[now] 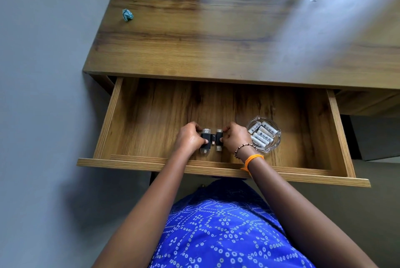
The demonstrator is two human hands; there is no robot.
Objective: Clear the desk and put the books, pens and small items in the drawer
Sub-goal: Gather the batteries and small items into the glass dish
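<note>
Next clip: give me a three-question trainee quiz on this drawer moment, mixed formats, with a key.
1. True or false: the drawer is pulled open.
2. What does the glass dish hold? A) coins B) batteries C) paper clips
3. Fill in: the left hand and right hand each hold a black ____ on the drawer floor.

Key: 1 true; 2 B; 3 USB stick, the second beside the first.
</note>
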